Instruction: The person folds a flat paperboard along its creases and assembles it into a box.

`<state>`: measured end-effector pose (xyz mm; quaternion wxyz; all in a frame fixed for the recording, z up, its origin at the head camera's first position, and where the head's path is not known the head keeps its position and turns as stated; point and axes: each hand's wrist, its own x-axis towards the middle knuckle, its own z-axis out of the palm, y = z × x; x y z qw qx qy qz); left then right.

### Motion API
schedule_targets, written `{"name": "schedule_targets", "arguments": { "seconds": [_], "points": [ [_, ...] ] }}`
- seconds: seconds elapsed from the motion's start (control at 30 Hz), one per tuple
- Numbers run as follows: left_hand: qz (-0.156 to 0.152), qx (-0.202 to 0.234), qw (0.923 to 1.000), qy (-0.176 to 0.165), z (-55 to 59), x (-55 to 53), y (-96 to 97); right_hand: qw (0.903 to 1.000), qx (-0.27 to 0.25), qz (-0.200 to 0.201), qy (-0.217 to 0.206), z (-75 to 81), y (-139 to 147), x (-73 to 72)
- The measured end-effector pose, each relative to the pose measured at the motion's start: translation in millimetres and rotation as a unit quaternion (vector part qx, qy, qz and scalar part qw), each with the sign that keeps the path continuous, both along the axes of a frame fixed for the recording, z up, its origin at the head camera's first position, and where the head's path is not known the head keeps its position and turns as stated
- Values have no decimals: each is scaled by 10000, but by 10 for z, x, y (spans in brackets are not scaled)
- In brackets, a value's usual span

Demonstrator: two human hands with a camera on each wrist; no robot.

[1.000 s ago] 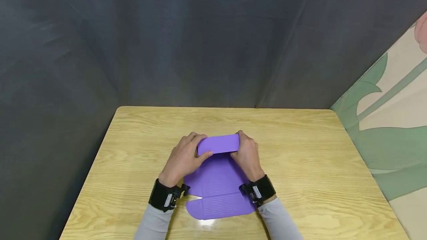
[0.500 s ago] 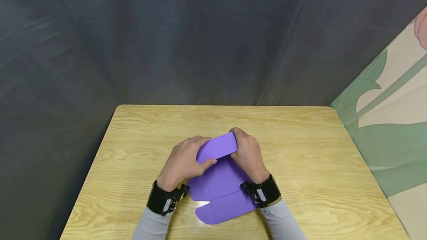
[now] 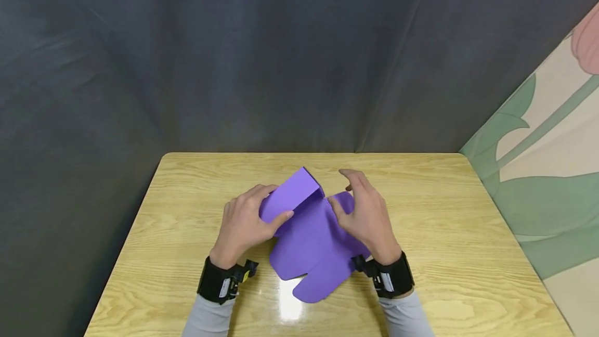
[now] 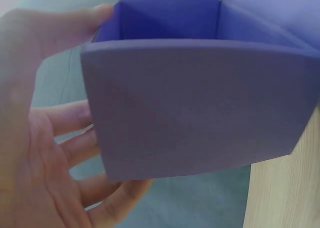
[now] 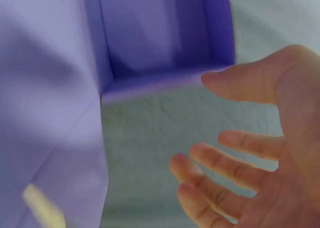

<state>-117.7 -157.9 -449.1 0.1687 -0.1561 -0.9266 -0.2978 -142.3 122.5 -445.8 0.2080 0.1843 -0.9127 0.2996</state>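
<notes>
A purple cardboard box (image 3: 291, 194) is tilted up over the table, its long lid (image 3: 306, 254) with rounded flaps opened out toward the person. My left hand (image 3: 243, 222) grips the box's left end. In the left wrist view the thumb lies at the box's rim and the fingers (image 4: 120, 198) bend round its side and underside. The inside of the box (image 5: 155, 27) looks bare in the right wrist view. My right hand (image 3: 367, 215) is spread beside the right side, fingers apart and holding nothing. Whether its thumb tip touches the rim, I cannot tell.
The wood-grain table (image 3: 444, 233) extends to both sides of the box. A dark curtain (image 3: 281, 56) hangs behind its back edge. On the right, a cloth with a flower pattern (image 3: 557, 207) borders the table.
The box has turned anticlockwise and tilted, with its lid swinging along. My right hand has let go of the box's right end and moved off to the right. My left hand keeps its grip.
</notes>
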Motion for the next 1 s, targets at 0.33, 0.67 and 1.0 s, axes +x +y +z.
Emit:
{"name": "schedule_targets", "arguments": {
  "seconds": [0.33,0.67,1.0],
  "points": [
    [757,690,9947,26,-21,-32,-5,9951,-456,-348,-804,4,316,-75],
    [1380,1272,9822,1,-64,-59,-2,9349,-1699,-113,-3114,105,471,-100],
    [2137,1997,9563,-32,-91,-140,-8,8967,-1769,510,-4025,-29,394,-199]
  ]
}}
